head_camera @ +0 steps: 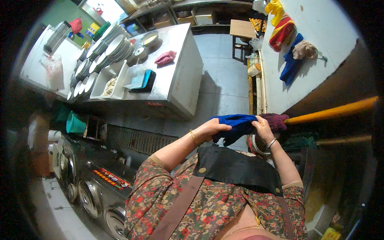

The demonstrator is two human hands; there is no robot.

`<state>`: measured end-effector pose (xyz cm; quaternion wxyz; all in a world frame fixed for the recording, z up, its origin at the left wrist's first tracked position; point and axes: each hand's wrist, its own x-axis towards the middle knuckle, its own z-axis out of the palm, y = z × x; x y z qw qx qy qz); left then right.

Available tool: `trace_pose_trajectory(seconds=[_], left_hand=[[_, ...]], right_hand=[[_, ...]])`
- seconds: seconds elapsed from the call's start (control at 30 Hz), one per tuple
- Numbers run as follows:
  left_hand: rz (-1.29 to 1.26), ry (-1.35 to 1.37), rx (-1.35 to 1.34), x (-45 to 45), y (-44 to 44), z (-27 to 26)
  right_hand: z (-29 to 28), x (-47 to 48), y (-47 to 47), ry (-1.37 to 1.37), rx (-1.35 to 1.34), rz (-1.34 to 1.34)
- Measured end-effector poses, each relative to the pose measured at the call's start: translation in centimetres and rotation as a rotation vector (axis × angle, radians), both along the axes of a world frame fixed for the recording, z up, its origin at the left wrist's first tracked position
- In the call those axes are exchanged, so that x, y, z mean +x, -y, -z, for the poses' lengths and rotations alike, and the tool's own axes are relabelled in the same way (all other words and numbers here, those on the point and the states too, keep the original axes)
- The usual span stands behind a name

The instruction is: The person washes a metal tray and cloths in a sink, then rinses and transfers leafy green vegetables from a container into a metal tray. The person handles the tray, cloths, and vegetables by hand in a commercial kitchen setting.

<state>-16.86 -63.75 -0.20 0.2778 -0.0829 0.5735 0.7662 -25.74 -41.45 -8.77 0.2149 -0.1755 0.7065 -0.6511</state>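
Note:
A blue cloth (237, 122) is stretched between my two hands, in front of the dark apron bib (234, 166). My left hand (216, 129) grips its left end, with the thumb lying across the fabric. At the opposite end, the fingers of my right hand (262, 128) pinch the cloth. Just beyond the right hand is a dark maroon textile (273, 121), at the end of an orange pole (333, 111). The cloth's lower edge hangs down in a dark fold, and part of its left end is hidden by my left hand.
A metal-topped counter (180, 57) bears stacked plates (115, 48), a white bin (120, 76) and a pink cloth (165, 58). Red-and-yellow (282, 33) and blue cloths (291, 64) hang over a white surface (318, 33) at right. Lidded metal pots (90, 198) stand lower left.

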Motion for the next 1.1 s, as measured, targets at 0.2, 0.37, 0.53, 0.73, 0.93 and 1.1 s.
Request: trace_pose_trajectory(seconds=[0.2,0.37,0.53,0.73,0.93,1.1], left_hand=[[0.025,-0.255,-0.479,-2.3,6.0,6.2],[0.531,-0.175,-1.311,-6.9,10.9,5.1],[-0.134,-1.052,-1.265,-13.5,18.0,6.7],[-0.222,-0.493,-0.398,-23.3,23.0,3.6],[-0.193,-0.799,-1.047,-28.8,30.9,6.0],[-0.305,-0.138,-1.627,-29.6,38.3,9.6]], right_hand=[[2.3,-4.4,2.8,0.324,-0.197,0.071],[0.1,-10.1,9.1,0.038,-0.099,-0.079],[-2.6,-18.3,14.8,-0.027,-0.059,-0.271],[-5.5,-24.3,25.2,-0.237,0.229,-0.627],[-1.8,-32.2,29.8,0.284,0.231,-0.671],[0.0,-43.2,32.2,0.838,-0.122,-0.276]])
